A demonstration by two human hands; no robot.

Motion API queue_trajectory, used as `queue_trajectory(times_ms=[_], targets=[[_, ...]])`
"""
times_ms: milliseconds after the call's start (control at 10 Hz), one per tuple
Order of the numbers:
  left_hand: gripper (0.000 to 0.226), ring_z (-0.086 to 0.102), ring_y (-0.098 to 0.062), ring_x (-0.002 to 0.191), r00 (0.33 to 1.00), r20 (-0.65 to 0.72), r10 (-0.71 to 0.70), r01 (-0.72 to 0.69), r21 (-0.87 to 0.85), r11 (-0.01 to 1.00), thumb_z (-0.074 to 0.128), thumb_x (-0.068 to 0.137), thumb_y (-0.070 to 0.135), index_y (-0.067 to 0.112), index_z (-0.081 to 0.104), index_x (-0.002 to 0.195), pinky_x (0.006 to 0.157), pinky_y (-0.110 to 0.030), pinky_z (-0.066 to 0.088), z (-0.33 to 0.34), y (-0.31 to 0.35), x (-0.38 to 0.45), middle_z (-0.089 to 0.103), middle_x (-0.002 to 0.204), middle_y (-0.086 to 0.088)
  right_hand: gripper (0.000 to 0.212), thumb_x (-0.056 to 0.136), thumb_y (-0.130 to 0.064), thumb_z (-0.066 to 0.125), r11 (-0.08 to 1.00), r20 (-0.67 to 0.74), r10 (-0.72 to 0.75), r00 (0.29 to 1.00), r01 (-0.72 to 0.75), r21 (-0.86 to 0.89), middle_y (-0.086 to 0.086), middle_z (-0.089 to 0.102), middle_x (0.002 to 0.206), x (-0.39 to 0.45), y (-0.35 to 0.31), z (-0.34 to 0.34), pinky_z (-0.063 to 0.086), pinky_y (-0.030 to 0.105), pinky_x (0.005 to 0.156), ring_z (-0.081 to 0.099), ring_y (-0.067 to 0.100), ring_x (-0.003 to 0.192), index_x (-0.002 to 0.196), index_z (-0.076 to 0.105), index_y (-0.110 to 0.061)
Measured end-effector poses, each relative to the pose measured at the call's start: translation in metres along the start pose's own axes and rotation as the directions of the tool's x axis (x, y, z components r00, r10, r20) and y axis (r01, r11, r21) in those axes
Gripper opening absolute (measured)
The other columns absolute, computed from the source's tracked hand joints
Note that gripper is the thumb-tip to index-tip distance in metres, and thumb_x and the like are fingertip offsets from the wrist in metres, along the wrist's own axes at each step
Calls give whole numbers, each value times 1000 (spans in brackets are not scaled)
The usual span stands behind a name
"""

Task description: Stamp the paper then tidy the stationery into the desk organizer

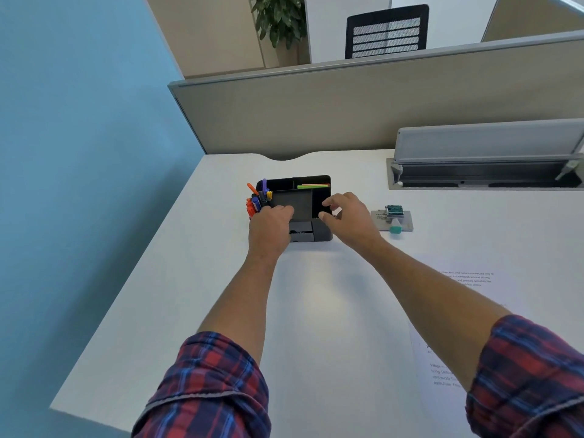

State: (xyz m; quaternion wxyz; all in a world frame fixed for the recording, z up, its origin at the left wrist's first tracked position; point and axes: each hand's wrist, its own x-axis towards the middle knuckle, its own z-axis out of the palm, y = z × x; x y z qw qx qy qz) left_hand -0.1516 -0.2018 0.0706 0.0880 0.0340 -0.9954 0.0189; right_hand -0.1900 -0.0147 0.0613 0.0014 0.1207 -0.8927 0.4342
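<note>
A: Organizer position?

B: The black desk organizer (294,207) sits on the white desk (196,295), toward the far left part of the top, near the partition (347,115). Orange, purple and blue pens (257,199) stand in its left compartment; green and orange sticky notes (313,185) lie in the back right one.

A: Your hands?

B: Your left hand (270,230) rests on the organizer's front left corner, fingers curled over the edge beside the pens. Your right hand (344,216) hovers at its right side, thumb and fingers bent and slightly apart; I cannot tell if they touch the rim or pinch anything.

A: The rest?

B: The stamp (394,211) and a small teal-capped bottle (395,225) sit on a grey pad (406,221), just right of your right hand. The printed paper (442,311) lies nearer you, partly under your right forearm. Plaid sleeves (205,390) are rolled to the elbows.
</note>
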Motion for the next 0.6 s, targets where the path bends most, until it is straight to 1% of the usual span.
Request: queue_trajectory(times_ms=[100,200,300,400,500,600], targets=[[26,51,-17,75,999,-29,14,-14,-9,1000,76,82,10,18,60,101,61,-29,50,3,1,-6,69,91,-4,37,95,-40,66,999,-21,-26,999,26,-23,-2,59,123,-8,4,-7,53,28,85,61,14,96,127,62,-23],[29,58,-18,85,998,-38,53,-53,1,999,77,83,23,19,57,104,70,-31,51,8,3,-12,68,98,-1,41,95,-47,62,998,-21,-38,999,37,-55,-6,59,122,-20,12,-16,54,27,78,62,10,84,129,61,-24],[35,61,-22,102,998,-24,60,-60,-15,998,74,85,28,19,56,114,84,-35,49,13,8,-22,64,112,-2,34,98,-44,59,988,-15,-101,995,99,-122,-6,62,122,-38,24,-25,48,23,74,63,7,82,125,64,-23],[54,52,-28,131,998,-46,47,-49,-40,998,69,90,32,14,50,138,102,-41,45,20,20,-39,53,144,-7,26,100,-38,56,947,-56,-230,972,210,-244,-7,67,117,-58,40,-35,47,25,73,64,10,92,116,70,-23],[67,36,-27,147,997,-74,3,-11,-110,994,64,94,40,14,40,151,113,-43,36,19,42,-62,36,160,-7,21,100,-29,57,873,-110,-371,922,306,-381,-4,72,109,-80,51,-49,52,31,75,67,20,96,108,73,-19],[73,25,-25,152,993,-118,6,-24,-148,989,55,97,49,14,31,156,118,-40,28,26,65,-82,25,166,-5,24,99,-25,58,814,-141,-451,881,341,-470,1,71,116,-101,71,-61,54,36,81,67,24,104,117,71,-15]])
